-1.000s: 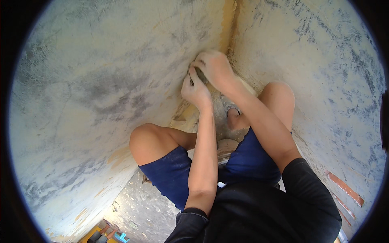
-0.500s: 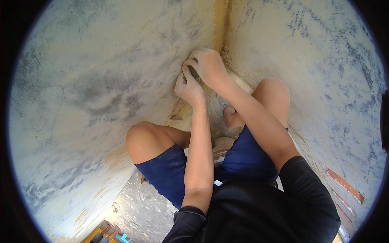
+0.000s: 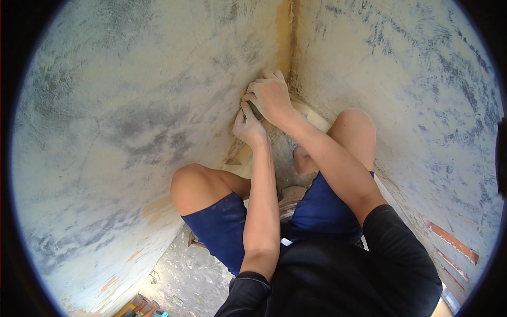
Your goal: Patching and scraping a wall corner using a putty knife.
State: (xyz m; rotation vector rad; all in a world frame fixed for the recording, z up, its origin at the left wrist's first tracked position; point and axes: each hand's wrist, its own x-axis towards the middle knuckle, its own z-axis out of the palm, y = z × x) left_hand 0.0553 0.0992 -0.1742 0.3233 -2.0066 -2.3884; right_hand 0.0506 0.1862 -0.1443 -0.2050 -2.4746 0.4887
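Right hand [image 3: 272,98]: we see it curled, knuckles up, pressed into the corner [image 3: 289,47] where two plastered walls meet. Its fingers close over a small dark tool [image 3: 255,111], of which only a sliver shows beneath the palm; we cannot tell what kind of tool it is.

Left hand [image 3: 248,127]: just below and touching the right, fingers bent and bunched, their tips against the same dark tool and the left wall [image 3: 132,121]. Whether it grips the tool or only steadies it, we cannot tell.

Tool: low in the corner, between the two hands, mostly hidden by them.

Walls: pale, streaked grey, with a yellowish seam running up the corner.

Body: we crouch, both knees bare, blue shorts [image 3: 222,232], black sleeves. A foot [image 3: 303,161] shows between the knees, partly covered by the right forearm.

Floor [image 3: 190,280]: grey, speckled; coloured objects at the lower edge are cut off and unreadable.
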